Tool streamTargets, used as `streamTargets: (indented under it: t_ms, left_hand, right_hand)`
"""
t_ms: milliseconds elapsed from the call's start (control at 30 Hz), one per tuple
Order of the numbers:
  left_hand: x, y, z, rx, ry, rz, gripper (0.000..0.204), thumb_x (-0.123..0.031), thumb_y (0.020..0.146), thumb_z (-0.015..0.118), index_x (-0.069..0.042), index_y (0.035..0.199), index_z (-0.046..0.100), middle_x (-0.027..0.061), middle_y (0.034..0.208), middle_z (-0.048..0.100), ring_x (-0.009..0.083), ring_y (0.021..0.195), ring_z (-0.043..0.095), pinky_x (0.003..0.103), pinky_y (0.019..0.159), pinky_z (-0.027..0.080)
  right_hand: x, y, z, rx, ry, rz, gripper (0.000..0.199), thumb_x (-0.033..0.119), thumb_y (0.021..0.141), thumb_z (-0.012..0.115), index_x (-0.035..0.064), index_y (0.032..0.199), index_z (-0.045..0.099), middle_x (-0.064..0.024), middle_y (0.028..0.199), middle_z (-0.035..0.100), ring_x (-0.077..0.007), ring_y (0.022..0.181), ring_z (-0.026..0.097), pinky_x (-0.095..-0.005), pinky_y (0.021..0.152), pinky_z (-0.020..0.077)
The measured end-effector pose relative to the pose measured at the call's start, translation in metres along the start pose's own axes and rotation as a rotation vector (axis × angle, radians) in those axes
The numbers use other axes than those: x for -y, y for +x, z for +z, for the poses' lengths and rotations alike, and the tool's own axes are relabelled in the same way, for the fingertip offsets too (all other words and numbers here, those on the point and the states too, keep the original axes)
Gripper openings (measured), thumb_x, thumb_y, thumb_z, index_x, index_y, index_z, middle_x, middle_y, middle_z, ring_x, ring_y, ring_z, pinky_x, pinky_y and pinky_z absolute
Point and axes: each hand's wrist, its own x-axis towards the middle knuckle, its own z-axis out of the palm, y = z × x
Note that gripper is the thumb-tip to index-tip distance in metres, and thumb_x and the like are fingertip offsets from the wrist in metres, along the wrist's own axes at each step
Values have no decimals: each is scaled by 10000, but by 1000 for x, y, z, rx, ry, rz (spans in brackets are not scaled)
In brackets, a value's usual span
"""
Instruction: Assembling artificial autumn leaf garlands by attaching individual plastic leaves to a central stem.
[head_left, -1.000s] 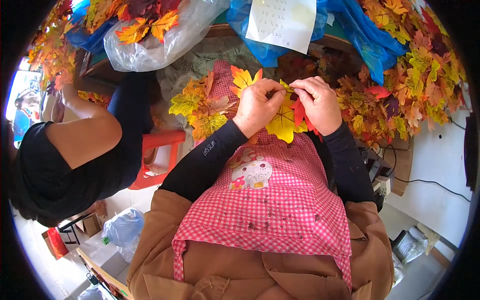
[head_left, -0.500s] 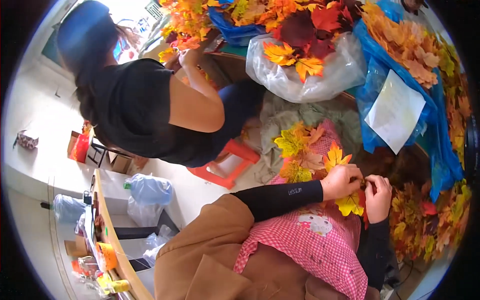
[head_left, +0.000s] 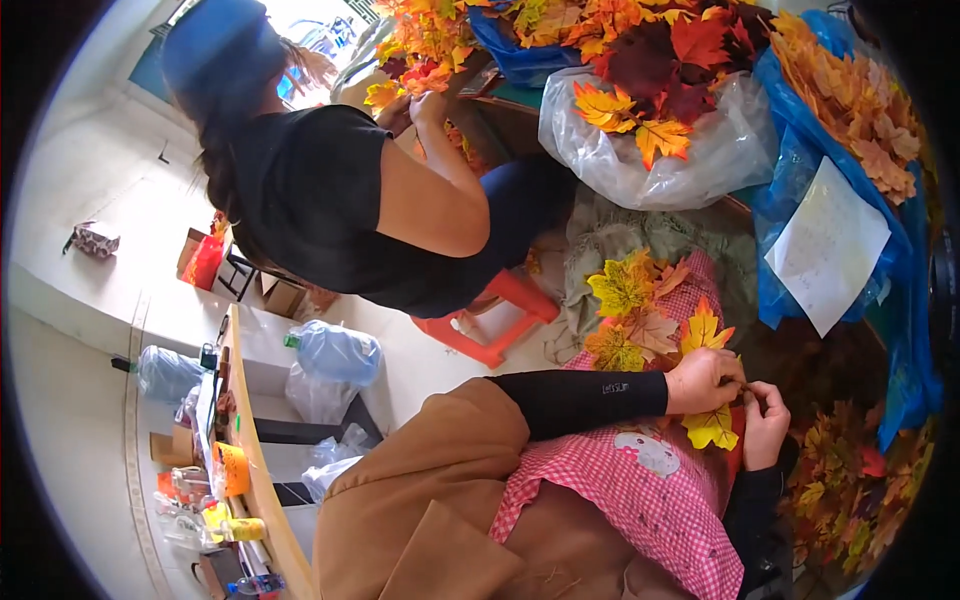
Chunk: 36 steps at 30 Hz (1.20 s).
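Note:
My left hand [head_left: 702,379] and my right hand [head_left: 764,423] meet over my lap, both pinching the stem of a bunch of artificial maple leaves. A yellow leaf [head_left: 711,428] hangs just below my left hand and an orange-yellow leaf [head_left: 703,327] sticks up above it. More yellow and orange leaves [head_left: 625,300] lie on my red checked apron [head_left: 640,490]. Both forearms wear black sleeves.
Another person in a black top [head_left: 330,200] sits on a red stool [head_left: 490,320] to my left, handling leaves. Clear and blue bags of leaves [head_left: 650,110] fill the table ahead, with a white paper sheet [head_left: 828,245]. Water bottles [head_left: 335,352] and a cluttered shelf [head_left: 225,470] stand at left.
The view has swung left and tilted, bringing the other person and the floor into sight. My hands stay together on the leaf bunch, shifted toward the right side of the picture.

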Motion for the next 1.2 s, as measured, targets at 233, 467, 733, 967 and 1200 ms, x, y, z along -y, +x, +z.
streamTargets:
  t_ms: [233, 467, 733, 967, 1200]
  left_hand:
    - [17, -12, 2, 27, 15, -3, 59, -84, 717, 620, -26, 724, 632, 128, 731, 623, 309, 712, 626, 385, 635, 508]
    - [29, -34, 2, 131, 44, -64, 91, -107, 709, 633, -17, 724, 645, 150, 773, 649, 309, 726, 637, 382, 660, 521]
    - [38, -33, 11, 171, 61, 19, 80, -117, 708, 614, -47, 700, 652, 119, 748, 637, 304, 722, 622, 391, 659, 517]
    - [40, -29, -7, 160, 117, -110, 136, -48, 763, 652, -3, 887, 686, 150, 802, 672, 251, 735, 667, 332, 677, 521]
    - [40, -33, 3, 155, -7, -131, 125, -79, 784, 669, 5, 877, 676, 115, 807, 667, 209, 738, 652, 308, 655, 504]
  right_hand:
    - [-10, -8, 10, 36, 28, 34, 86, -15, 854, 594, -21, 938, 609, -50, 827, 633, -124, 776, 574, -270, 740, 475]
    - [-26, -29, 31, 24, 40, 127, 87, 15, 863, 595, -9, 945, 611, -94, 877, 658, -185, 812, 612, -309, 773, 487]
    - [-33, -26, 23, 63, -286, -103, 165, 23, 832, 563, 9, 988, 618, -171, 956, 642, -347, 890, 629, -362, 788, 500]
    - [-9, -7, 36, 84, -89, -21, 150, 29, 845, 568, -11, 980, 620, -159, 907, 655, -248, 834, 659, -303, 768, 502]
    - [-10, -20, 24, 71, -45, 102, 151, 26, 833, 582, -19, 972, 623, -108, 897, 647, -190, 824, 643, -265, 748, 492]
